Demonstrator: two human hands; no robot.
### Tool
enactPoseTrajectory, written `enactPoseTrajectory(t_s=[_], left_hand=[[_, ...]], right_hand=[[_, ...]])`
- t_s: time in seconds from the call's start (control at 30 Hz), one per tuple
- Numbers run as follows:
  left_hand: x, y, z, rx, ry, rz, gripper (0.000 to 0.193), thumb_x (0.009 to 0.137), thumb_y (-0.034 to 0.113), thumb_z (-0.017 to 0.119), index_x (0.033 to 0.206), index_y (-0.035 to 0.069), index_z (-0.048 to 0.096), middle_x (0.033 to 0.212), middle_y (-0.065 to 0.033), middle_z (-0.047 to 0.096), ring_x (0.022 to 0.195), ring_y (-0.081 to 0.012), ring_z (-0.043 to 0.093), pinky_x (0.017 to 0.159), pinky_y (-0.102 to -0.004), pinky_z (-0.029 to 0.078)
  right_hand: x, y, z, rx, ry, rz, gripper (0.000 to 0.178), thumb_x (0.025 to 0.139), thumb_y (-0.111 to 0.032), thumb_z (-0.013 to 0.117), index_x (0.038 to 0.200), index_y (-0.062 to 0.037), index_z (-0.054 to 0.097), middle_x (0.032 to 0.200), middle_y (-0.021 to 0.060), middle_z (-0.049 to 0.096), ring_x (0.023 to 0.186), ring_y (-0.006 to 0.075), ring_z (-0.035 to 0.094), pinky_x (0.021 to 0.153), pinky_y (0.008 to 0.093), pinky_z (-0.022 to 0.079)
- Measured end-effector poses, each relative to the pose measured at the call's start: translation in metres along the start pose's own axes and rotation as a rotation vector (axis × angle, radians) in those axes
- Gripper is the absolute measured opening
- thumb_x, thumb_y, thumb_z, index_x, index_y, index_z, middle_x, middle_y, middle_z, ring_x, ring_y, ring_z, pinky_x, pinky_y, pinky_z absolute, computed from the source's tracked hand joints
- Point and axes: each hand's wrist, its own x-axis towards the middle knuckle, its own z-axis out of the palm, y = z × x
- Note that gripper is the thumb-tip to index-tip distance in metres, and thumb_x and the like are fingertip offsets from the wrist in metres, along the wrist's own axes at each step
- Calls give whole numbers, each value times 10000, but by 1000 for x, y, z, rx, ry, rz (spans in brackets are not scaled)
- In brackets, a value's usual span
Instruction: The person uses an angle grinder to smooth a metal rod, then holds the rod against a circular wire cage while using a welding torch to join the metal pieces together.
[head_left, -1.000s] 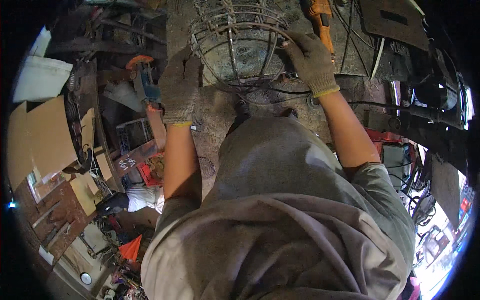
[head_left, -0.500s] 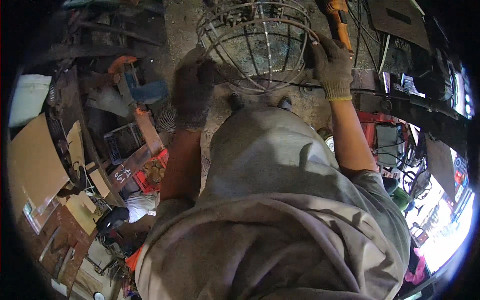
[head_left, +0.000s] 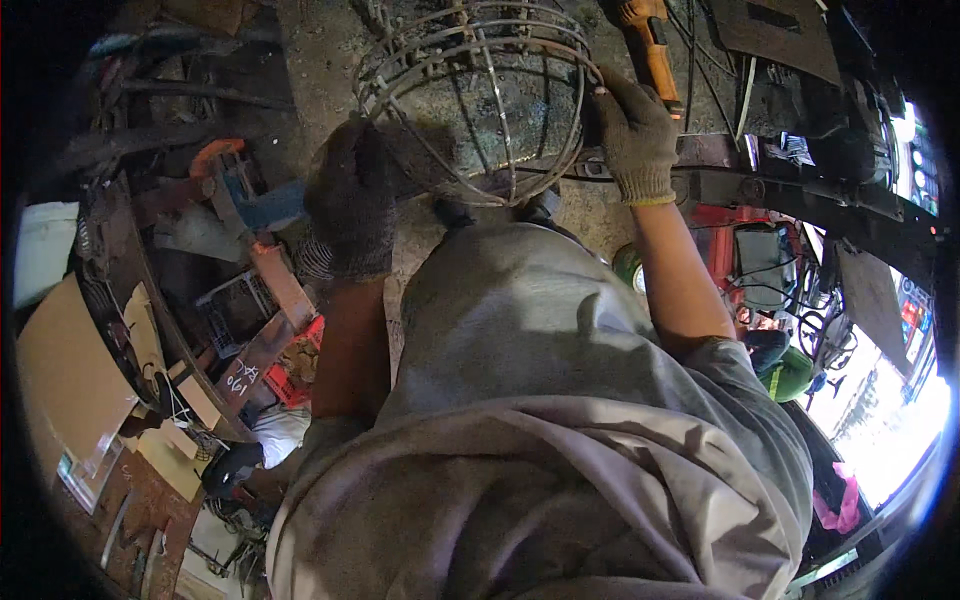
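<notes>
- A rounded wire cage is at the top centre, over the near edge of a bench; whether it rests there or is held up, I cannot tell.
- The right hand, in a knit glove, has its fingers closed at the cage's right rim.
- The left hand, gloved and in deep shadow, is at the left rim; whether it grips, I cannot tell.
- So the cage lies between the hands, bulging toward the wearer.
- It looks stiff, fairly light and hardly fragile; opposite sides of the rim seem the best hold.
- An orange tool lies just beyond the right hand.
</notes>
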Motion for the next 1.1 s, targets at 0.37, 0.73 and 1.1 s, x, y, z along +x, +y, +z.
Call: enactPoseTrajectory(t_s=[0.37, 0.73, 1.1], left_hand=[[2, -7, 9, -23, 22, 33, 271, 1007, 156, 686, 1232, 6, 693, 1140, -146, 731, 1035, -240, 715, 886, -363, 570], [-1, -12, -13, -230, -108, -42, 304, 978, 154, 714, 1261, 55, 668, 1175, -137, 709, 1060, -289, 710, 901, -384, 565], [-14, -59, 6, 408, -425, 233, 379, 992, 186, 625, 1352, 72, 603, 1156, -168, 700, 986, -290, 718, 799, -399, 574]], right_hand=[[9, -4, 1, -95, -76, 126, 280, 939, -268, 711, 1153, -95, 761, 1044, 162, 753, 1001, 331, 726, 874, 388, 556], [9, 6, 2, -69, -68, 128, 331, 953, -364, 703, 1159, -113, 767, 1051, 162, 760, 1003, 333, 736, 864, 401, 559], [9, 8, -2, -72, -100, 80, 351, 963, -373, 685, 1172, -101, 756, 1074, 155, 766, 1012, 339, 736, 869, 397, 561]])
